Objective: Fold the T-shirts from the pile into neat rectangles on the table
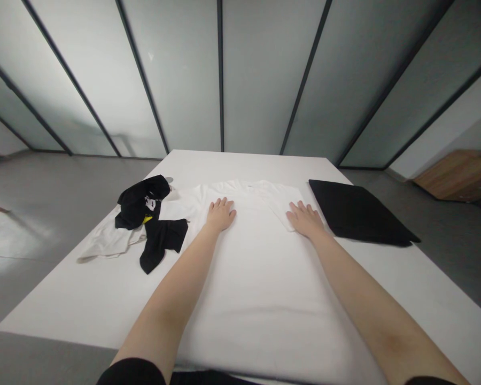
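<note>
My palms lie flat on the white shirt [252, 289].

My left hand [220, 215] and right hand [307, 220] rest open below the collar [240, 185], fingers slightly apart and clamped on nothing; even, light pressure keeps the cloth smooth. The shirt is spread on the white table [84, 299], though its edges seem hard to tell, white on white. A crumpled black garment [160, 243] lies to my left, a folded black cloth [361, 211] to my right.

Through my head camera I see my own bare left hand [220, 214], bare right hand [305, 220], bare forearms [172, 299], and black sleeves [132, 372] with rounded cuffs along the bottom edge.
</note>
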The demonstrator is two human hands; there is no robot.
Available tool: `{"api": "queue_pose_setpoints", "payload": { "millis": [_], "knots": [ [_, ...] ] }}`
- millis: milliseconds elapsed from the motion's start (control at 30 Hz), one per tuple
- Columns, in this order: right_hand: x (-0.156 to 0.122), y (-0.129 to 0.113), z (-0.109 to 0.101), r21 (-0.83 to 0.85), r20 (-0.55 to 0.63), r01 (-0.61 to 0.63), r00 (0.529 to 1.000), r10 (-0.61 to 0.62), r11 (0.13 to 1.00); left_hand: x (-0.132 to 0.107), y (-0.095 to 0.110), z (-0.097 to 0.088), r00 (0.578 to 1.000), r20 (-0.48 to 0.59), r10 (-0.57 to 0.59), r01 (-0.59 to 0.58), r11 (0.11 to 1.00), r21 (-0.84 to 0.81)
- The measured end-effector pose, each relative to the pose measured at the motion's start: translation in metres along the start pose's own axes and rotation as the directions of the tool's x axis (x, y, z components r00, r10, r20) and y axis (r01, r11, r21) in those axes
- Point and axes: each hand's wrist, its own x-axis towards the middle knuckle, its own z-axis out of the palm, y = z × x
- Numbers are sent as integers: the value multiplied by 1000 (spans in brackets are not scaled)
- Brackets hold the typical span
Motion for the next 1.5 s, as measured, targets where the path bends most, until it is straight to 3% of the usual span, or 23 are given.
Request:
{"api": "queue_pose_setpoints", "payload": {
  "millis": [100, 200, 300, 367, 467, 600, 700, 867, 933, 1000, 1033, 1100, 1200, 1267, 1500],
  "knots": [
    [2, 4, 11, -73, 103, -18, 994, 25, 997, 0, 0, 0, 1000, 5, -3, 3, 1000, -6],
    [6, 0, 9, -98, 150, -90, 983, 104, 991, 1, 1, 0, 1000, 11, -8, 8, 1000, -6],
    [5, -12, 4, -122, 105, -154, 980, 167, 981, 0, 3, -1, 1000, 20, -14, 14, 1000, -2],
    [0, -20, 4, -105, 58, -98, 993, 104, 990, 0, 4, -2, 1000, 13, -27, 27, 1000, 4],
    [-9, -25, 6, -91, 100, -1, 995, 10, 996, -1, 1, -2, 994, -28, -108, 109, 994, 21],
    [-13, -20, 7, -92, 123, -1, 992, 13, 996, -1, -17, -5, 952, -37, -305, 306, 952, 27],
    [-11, -17, 10, -66, 101, -16, 995, 22, 998, 0, -36, -12, 921, -14, -390, 390, 920, 20],
    [-9, -8, 15, 151, -18, -42, 999, 45, 988, 3, -66, -38, 848, 13, -531, 530, 846, -59],
    [-8, -3, 14, 302, -140, -2, 989, 47, 953, 3, -80, -52, 786, -85, -613, 602, 789, -120],
    [-7, 2, 12, 452, -282, 68, 957, 70, 890, 1, -96, -64, 689, -212, -693, 670, 721, -178],
    [-6, 3, 10, 525, -331, 92, 938, 104, 846, -1, -104, -69, 641, -244, -727, 697, 685, -211],
    [-5, 3, 8, 680, -345, 84, 913, 217, 729, -5, -119, -76, 594, -230, -771, 720, 637, -275],
    [-5, 1, 8, 864, -238, 21, 898, 371, 503, -10, -135, -77, 600, -137, -788, 725, 608, -322],
    [-4, -1, 9, 911, -190, 9, 897, 400, 412, -10, -140, -75, 600, -90, -795, 739, 593, -318],
    [-6, -1, 7, 897, -172, 2, 923, 345, 442, -6, -148, -66, 621, -72, -781, 737, 612, -288]
  ]
}}
